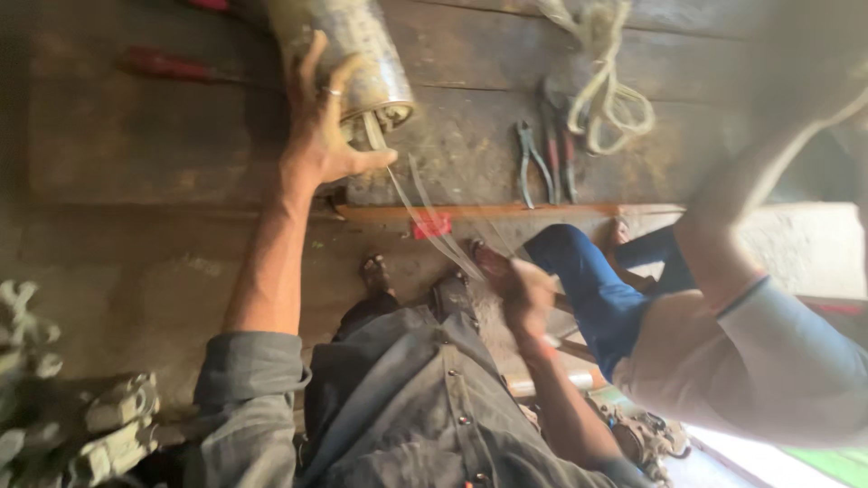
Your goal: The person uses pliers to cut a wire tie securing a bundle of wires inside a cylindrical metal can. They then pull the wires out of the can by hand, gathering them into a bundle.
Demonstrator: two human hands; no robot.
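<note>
My left hand (324, 126) grips the side of a dull metal cylinder (348, 59) that lies on a dark wooden bench (145, 154). A ring shows on one finger. Thin pale strips (425, 217) run out of the cylinder's open end down toward me. My right hand (524, 287), blurred by motion, is closed on the near ends of those strips, just above my grey shirt (425, 407).
Pliers (532, 163) and red-handled pliers (561, 149) lie on the bench beside a coil of pale rope (610, 86). A red-handled tool (172, 65) lies at the far left. Another person in blue trousers (592, 289) and a light sleeve (796, 352) is at the right.
</note>
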